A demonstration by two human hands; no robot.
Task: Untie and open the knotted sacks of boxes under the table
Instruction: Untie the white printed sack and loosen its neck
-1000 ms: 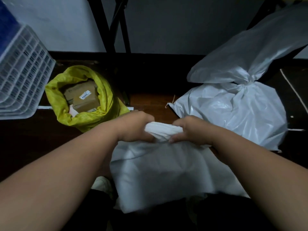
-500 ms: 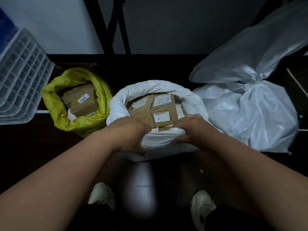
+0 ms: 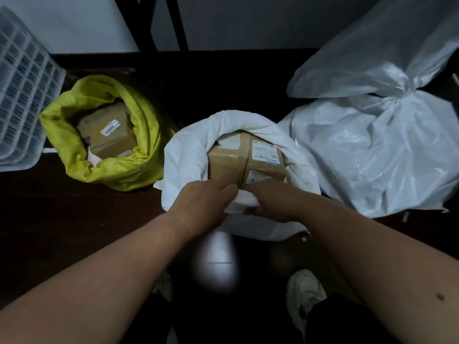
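Note:
A white sack point(image 3: 188, 155) stands open on the dark floor in the middle, its rim rolled down around brown cardboard boxes point(image 3: 248, 157) with white labels. My left hand point(image 3: 203, 202) and my right hand point(image 3: 275, 202) both grip the near edge of that rim, fingers curled into the cloth, close together. To the left an open yellow sack point(image 3: 139, 135) shows more labelled boxes. On the right a large white sack point(image 3: 377, 155) is tied in a knot point(image 3: 407, 88) near its top.
A white plastic lattice crate point(image 3: 22, 95) leans at the far left. Black table legs point(image 3: 149, 23) rise at the back against a pale wall. My two white shoes point(image 3: 305, 291) are on the floor below the middle sack.
The middle white sack went from bunched shut under my hands to open with its rim rolled down. It now sits further right, and my hands have drawn together on the near rim.

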